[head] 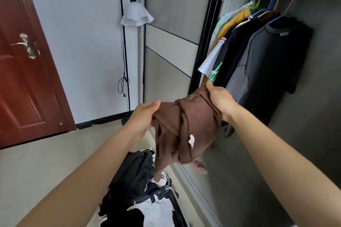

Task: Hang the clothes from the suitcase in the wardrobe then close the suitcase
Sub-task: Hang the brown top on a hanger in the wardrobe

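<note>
Both hands grip a bunched brown garment [186, 125] in mid-air: left hand [143, 119], right hand [220, 98]. Below, the open suitcase [177, 206] holds black and white clothes [132, 177]. The wardrobe [304, 116] holds hung shirts [267, 51].

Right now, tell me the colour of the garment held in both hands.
The garment is plain brown, seen best in the head view.

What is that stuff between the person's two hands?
A bunched brown garment fills the gap: the left hand grips one end, the right hand the other. The head view shows it.
</note>
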`<state>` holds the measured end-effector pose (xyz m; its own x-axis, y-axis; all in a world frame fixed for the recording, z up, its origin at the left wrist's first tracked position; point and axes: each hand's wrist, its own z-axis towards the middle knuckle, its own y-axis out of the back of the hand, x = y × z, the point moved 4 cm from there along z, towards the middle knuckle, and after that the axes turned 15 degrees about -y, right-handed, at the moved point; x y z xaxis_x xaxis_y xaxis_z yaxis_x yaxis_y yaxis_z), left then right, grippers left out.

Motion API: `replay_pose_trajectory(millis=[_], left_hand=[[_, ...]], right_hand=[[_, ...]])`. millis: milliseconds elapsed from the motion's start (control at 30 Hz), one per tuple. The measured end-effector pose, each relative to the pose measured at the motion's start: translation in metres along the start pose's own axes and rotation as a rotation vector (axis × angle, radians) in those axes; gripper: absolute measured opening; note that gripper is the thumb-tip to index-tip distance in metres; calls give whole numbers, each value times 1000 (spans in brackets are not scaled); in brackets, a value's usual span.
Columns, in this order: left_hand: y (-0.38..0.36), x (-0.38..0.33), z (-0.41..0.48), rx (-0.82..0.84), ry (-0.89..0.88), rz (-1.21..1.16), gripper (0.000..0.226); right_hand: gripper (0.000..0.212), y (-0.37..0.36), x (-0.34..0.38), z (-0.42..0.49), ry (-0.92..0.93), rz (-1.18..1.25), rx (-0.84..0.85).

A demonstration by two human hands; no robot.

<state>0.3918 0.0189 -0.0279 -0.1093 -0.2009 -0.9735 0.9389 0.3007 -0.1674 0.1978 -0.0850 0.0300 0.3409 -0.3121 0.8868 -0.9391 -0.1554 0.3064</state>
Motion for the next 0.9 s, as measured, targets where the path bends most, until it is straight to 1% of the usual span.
replay_pose_trajectory(millis=[67, 100, 167, 233, 267, 300, 367, 433, 533, 567, 600, 667, 733, 767, 833, 867, 900], left_hand=[[-2, -22, 11, -17, -106, 100, 30], [-4, -32, 17, -30, -165, 134, 30], [-6, -45, 27, -30, -244, 213, 32], [-6, -54, 35, 17, -278, 289, 35], [-7, -57, 38, 48, -283, 315, 35], [-7, -60, 41, 79, -278, 326, 33], [-8, -64, 45, 129, -259, 325, 27], [-8, -68, 50, 115, -266, 320, 24], [0, -62, 56, -6, -213, 185, 19], [0, -55, 55, -18, -176, 107, 18], [2, -47, 53, -17, -138, 35, 17], [3, -28, 49, -21, -79, -78, 16], [6, -3, 45, -70, -33, -121, 17], [9, 13, 43, -111, -10, -82, 21], [18, 50, 37, -187, 31, 145, 25], [20, 69, 34, -172, 58, 290, 24], [18, 85, 29, -90, 95, 410, 22]], right_hand=[[53, 16, 6, -1, 112, -226, -166], [52, 23, 8, 1, 144, -302, -219], [51, 34, 11, 7, 154, -401, -274], [49, 46, 14, 12, 129, -425, -312], [44, 53, 14, 15, 89, -341, -308], [36, 58, 14, 17, 34, -198, -271], [28, 61, 14, 15, -71, 127, -131], [25, 56, 20, 11, -83, 277, 14], [26, 39, 38, -1, -23, 293, 222], [27, 33, 45, -5, 6, 265, 247], [26, 28, 51, -11, 36, 227, 249], [24, 20, 61, -21, 106, 137, 202], [22, 13, 69, -29, 140, 103, 189], [22, 9, 72, -31, 140, 111, 203], [25, 3, 78, -36, 139, 157, 205], [26, 2, 81, -38, 146, 194, 176], [28, 0, 83, -38, 161, 239, 137]])
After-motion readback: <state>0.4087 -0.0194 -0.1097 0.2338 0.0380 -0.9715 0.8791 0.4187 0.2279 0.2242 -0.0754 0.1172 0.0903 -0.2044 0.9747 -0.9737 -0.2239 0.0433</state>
